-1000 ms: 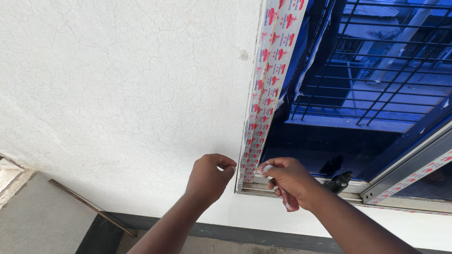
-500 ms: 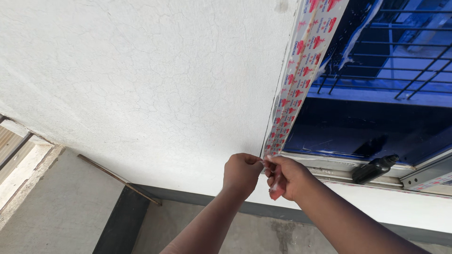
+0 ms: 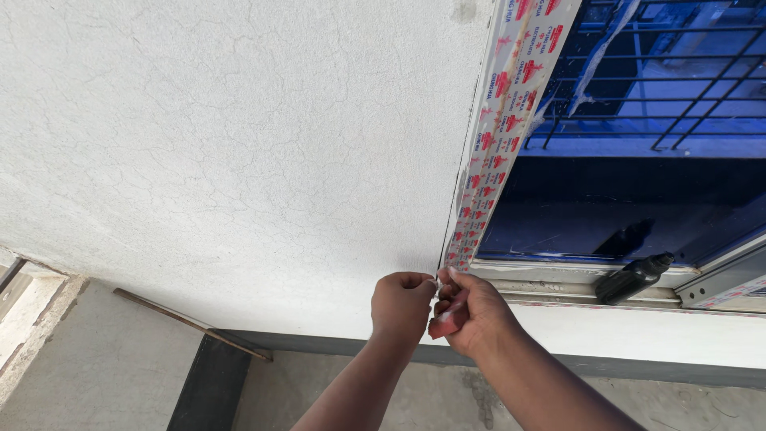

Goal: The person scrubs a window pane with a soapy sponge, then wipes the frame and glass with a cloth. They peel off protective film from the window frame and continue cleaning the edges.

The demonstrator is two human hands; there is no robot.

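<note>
Your left hand [image 3: 403, 302] and right hand [image 3: 471, 310] meet fingertip to fingertip at the bottom corner of the window frame, both curled narrow, pinching the lower end of the white protective film strip with red and blue print [image 3: 501, 120] that runs up the frame's vertical edge. The right palm also grips something small and reddish; can't tell what. A black cylindrical tool [image 3: 634, 277] lies on the grey metal sill [image 3: 550, 275], well right of your hands. White cracked plaster wall [image 3: 239, 144] to the left.
</note>
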